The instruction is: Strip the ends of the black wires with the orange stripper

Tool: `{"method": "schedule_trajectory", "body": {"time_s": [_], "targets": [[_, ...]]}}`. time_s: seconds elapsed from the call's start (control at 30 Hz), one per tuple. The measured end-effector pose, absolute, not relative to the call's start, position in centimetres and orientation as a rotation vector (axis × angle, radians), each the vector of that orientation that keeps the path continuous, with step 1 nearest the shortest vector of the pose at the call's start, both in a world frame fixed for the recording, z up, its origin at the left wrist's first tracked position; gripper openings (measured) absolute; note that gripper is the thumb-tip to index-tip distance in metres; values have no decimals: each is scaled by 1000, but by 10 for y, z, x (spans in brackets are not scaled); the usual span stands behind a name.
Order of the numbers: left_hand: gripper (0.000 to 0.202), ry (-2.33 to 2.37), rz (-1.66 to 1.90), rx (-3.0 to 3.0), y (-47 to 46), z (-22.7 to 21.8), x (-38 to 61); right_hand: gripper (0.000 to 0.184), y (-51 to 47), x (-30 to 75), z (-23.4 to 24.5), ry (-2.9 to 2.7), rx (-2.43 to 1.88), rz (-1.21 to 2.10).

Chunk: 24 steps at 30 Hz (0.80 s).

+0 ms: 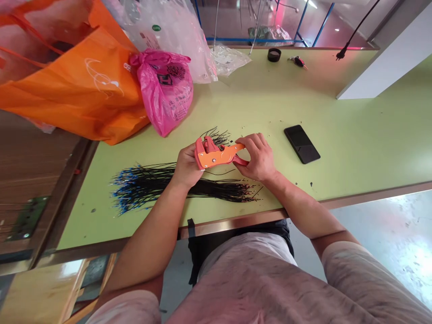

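Observation:
My right hand (258,155) is wrapped round the handles of an orange and red wire stripper (221,156), held above the table. Its jaw end points left, against my left hand (187,166). The fingers of that hand are curled closed behind the tool's head; what they hold is hidden. A thin black wire shows just right of the left thumb. Under my left hand and forearm lies a long bundle of black wires (216,189), with blue ends (126,191) to the left and bare copper-coloured ends to the right. Beyond the tool is a smaller group of black wires (216,133).
A black phone (302,144) lies to the right on the green table (354,144). An orange bag (101,90), a pink bag (170,90) and clear plastic bags (175,31) crowd the back left. At the back are a black round cap (274,55), keys (299,61) and a hanging plug (340,55).

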<state>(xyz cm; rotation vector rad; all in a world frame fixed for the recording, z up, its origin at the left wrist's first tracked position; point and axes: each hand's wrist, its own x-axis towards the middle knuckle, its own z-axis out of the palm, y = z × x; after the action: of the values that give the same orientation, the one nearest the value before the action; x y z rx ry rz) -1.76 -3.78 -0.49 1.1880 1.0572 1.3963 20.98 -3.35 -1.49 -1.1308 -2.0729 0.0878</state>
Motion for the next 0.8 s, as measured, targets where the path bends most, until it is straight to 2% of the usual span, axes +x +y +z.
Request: {"method": "schedule_trajectory", "body": {"time_s": [0.23,0.8], "targets": [[51,1081,1413,1199,-37,-3,-17,41,-34,209,-16,-2098,-1132,113],[41,1039,1403,1252,-37,-14,-23,43,-35,207,-11,-2109,-1166,60]]}}
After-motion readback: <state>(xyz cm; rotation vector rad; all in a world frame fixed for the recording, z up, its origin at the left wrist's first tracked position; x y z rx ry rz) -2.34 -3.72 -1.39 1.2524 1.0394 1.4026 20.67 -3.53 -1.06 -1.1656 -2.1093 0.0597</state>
